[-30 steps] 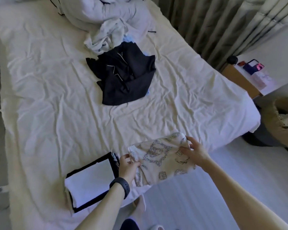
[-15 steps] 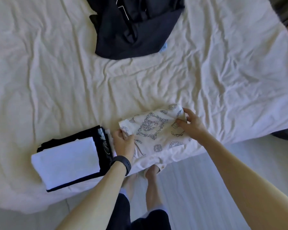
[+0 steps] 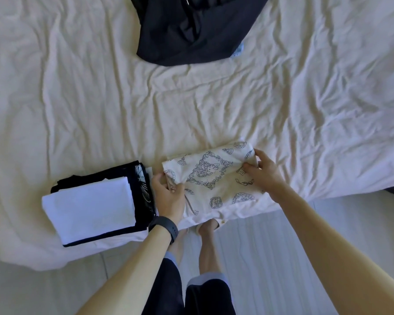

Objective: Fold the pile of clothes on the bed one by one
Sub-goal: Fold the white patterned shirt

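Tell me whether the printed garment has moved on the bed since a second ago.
No. The printed garment still lies just right of the folded stack at the near edge of the bed; only the camera has tilted down.

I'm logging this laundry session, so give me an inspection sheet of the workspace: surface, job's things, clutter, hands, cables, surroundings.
Surface: bed sheet, cream, wrinkled.
Job's things: patterned garment folded at the near edge; folded stack, white on black, left of it; dark garment unfolded farther back.
Clutter: light blue scrap under the dark garment's edge.
Grippers: left hand pinches the patterned garment's left edge; right hand grips its right edge.
Cables: nothing seen.
Surroundings: pale floor and the person's feet.
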`<state>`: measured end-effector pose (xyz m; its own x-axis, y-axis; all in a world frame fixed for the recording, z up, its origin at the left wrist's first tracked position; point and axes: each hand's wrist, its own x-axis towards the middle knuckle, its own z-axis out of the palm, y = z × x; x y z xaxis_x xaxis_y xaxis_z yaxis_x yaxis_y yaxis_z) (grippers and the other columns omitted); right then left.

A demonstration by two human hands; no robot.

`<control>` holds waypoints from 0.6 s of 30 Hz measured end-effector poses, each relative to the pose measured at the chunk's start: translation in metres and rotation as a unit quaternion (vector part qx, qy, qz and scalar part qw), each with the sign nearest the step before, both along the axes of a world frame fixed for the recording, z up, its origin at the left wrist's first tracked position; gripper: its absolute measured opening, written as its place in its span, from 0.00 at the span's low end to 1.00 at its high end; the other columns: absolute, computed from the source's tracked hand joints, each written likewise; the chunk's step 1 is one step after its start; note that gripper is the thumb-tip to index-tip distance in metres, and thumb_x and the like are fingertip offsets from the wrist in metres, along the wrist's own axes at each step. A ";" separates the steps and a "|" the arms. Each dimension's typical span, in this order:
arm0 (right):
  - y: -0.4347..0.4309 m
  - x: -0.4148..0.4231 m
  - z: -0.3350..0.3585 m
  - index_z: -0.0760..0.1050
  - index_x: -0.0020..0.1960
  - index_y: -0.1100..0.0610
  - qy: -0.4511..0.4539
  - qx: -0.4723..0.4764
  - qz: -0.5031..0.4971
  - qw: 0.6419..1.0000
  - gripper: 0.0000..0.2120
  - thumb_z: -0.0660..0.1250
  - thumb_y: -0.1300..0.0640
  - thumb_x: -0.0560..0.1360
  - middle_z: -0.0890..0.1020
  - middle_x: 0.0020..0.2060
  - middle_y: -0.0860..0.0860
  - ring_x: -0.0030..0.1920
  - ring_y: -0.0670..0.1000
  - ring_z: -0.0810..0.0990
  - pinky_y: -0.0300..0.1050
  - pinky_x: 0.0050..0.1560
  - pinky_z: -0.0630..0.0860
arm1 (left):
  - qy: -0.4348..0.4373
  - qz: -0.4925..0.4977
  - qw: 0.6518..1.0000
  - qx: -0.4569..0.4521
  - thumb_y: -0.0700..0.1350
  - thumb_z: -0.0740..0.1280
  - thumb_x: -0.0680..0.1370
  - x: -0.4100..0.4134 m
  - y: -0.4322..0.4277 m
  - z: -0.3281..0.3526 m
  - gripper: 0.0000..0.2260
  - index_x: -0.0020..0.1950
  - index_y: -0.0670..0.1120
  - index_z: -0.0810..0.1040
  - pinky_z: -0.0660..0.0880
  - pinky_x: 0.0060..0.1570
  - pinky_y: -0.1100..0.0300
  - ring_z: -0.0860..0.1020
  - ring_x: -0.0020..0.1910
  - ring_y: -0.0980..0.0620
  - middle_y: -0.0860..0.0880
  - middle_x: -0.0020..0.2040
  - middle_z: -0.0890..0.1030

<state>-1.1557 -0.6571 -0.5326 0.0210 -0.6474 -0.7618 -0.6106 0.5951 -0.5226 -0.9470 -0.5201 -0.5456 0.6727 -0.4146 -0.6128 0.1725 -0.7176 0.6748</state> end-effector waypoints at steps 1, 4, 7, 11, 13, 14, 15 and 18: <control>0.002 -0.001 0.000 0.71 0.73 0.46 -0.009 0.001 -0.008 1.000 0.24 0.69 0.58 0.79 0.81 0.56 0.60 0.58 0.62 0.81 0.63 0.60 0.78 | 0.006 -0.004 1.000 0.001 0.34 0.68 0.76 0.001 0.001 -0.001 0.21 0.64 0.49 0.66 0.68 0.39 0.80 0.76 0.47 0.68 0.57 0.52 0.76; 0.003 -0.001 -0.004 0.70 0.73 0.47 -0.022 0.013 -0.025 0.999 0.25 0.69 0.59 0.79 0.81 0.57 0.60 0.58 0.62 0.81 0.64 0.62 0.77 | 0.003 -0.018 1.000 0.009 0.33 0.69 0.76 0.005 -0.002 -0.004 0.23 0.67 0.45 0.66 0.68 0.40 0.80 0.77 0.48 0.65 0.56 0.53 0.76; 0.007 0.008 -0.001 0.68 0.74 0.49 0.025 -0.035 0.014 0.999 0.28 0.68 0.52 0.75 0.78 0.58 0.53 0.63 0.61 0.77 0.58 0.66 0.73 | -0.091 -0.044 0.995 -0.014 0.34 0.69 0.74 -0.004 -0.005 0.006 0.25 0.70 0.40 0.67 0.71 0.54 0.72 0.76 0.60 0.57 0.46 0.61 0.75; 0.032 0.020 0.003 0.71 0.73 0.56 0.162 -0.389 0.134 0.897 0.30 0.65 0.46 0.74 0.72 0.71 0.55 0.70 0.59 0.70 0.55 0.66 0.67 | -0.373 -0.298 0.878 -0.033 0.49 0.68 0.71 -0.031 -0.001 0.009 0.32 0.74 0.45 0.68 0.58 0.71 0.45 0.64 0.74 0.40 0.42 0.75 0.66; 0.038 0.028 -0.006 0.72 0.74 0.53 0.186 -0.454 0.246 0.836 0.23 0.62 0.48 0.80 0.70 0.75 0.54 0.75 0.59 0.67 0.58 0.70 0.65 | -0.383 -0.433 0.816 -0.027 0.56 0.65 0.75 -0.040 -0.007 -0.001 0.32 0.78 0.49 0.65 0.53 0.74 0.41 0.58 0.79 0.43 0.46 0.80 0.60; 0.040 0.031 -0.012 0.71 0.75 0.50 0.191 -0.435 0.300 0.827 0.22 0.60 0.48 0.82 0.67 0.77 0.54 0.78 0.58 0.63 0.61 0.72 0.62 | -0.384 -0.479 0.789 -0.013 0.59 0.63 0.76 -0.043 -0.008 -0.007 0.33 0.79 0.50 0.63 0.52 0.75 0.39 0.55 0.80 0.45 0.48 0.81 0.57; 0.039 0.033 -0.018 0.68 0.77 0.47 0.197 -0.397 0.345 0.828 0.22 0.58 0.47 0.84 0.64 0.80 0.52 0.80 0.57 0.59 0.63 0.75 0.59 | -0.388 -0.511 0.767 0.005 0.61 0.62 0.78 -0.042 -0.010 -0.015 0.33 0.80 0.51 0.61 0.51 0.76 0.37 0.53 0.81 0.45 0.49 0.82 0.56; 0.025 0.028 -0.046 0.54 0.81 0.39 0.225 -0.295 0.392 0.842 0.25 0.49 0.40 0.85 0.50 0.83 0.46 0.82 0.53 0.43 0.67 0.78 0.44 | -0.397 -0.543 0.739 0.036 0.68 0.56 0.79 -0.030 -0.014 -0.045 0.35 0.82 0.56 0.54 0.48 0.76 0.36 0.48 0.81 0.41 0.51 0.83 0.51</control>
<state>-1.1279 -0.6319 -0.5790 0.4137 -0.8374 -0.3573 -0.9098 -0.3657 -0.1965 -0.9772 -0.5346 -0.5907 0.1265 -0.9596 -0.2514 -0.9613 -0.1811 0.2077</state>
